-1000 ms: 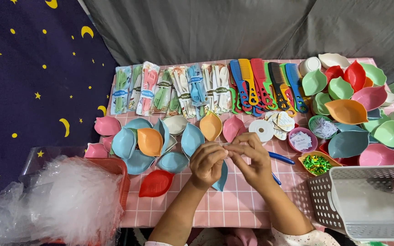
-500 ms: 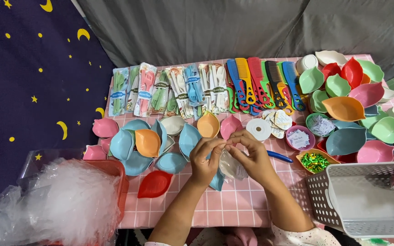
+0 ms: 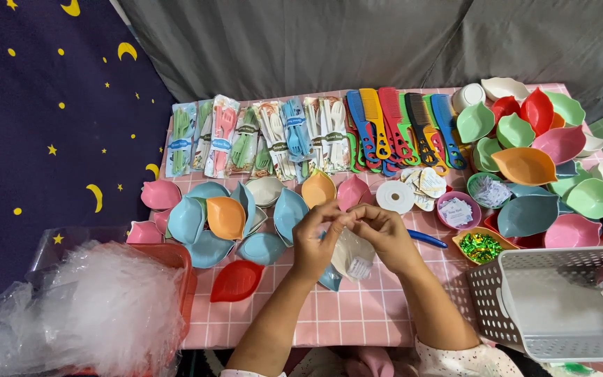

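A: What sits around the white tape roll (image 3: 394,197)?

B: Just right of it, a small heap of round paper labels (image 3: 424,185), then a pink round bowl (image 3: 458,211) holding white printed tags. Beyond that bowl, toward the near right, an orange leaf dish (image 3: 481,244) full of green and gold foil bits. Behind the roll runs a row of clear cutlery packets (image 3: 259,136) with spoons and forks in green, pink, white and blue, and next to them a fan of combs (image 3: 399,129) in blue, yellow, red, black and green.

A: And the hands?

B: Both are just in front of the roll. The left hand (image 3: 313,241) and right hand (image 3: 383,234) pinch together the top of a small clear bag (image 3: 352,253), which hangs between them with something pale and a white label inside.

A: Any change from half a second ago?

B: Little. The hands stay at the same spot; the bag hangs a touch lower and shows more plainly.

A: The surface?

B: A pink checked tablecloth (image 3: 357,314). Left of the roll lie leaf-shaped dishes (image 3: 226,216) in blue, orange, pink and red; far right, a bigger pile of them (image 3: 546,160). A white perforated basket (image 3: 560,304) stands at the near right, crumpled clear plastic (image 3: 92,314) at the near left. Grey fabric (image 3: 357,42) and a dark star-and-moon cloth (image 3: 43,105) lie behind.
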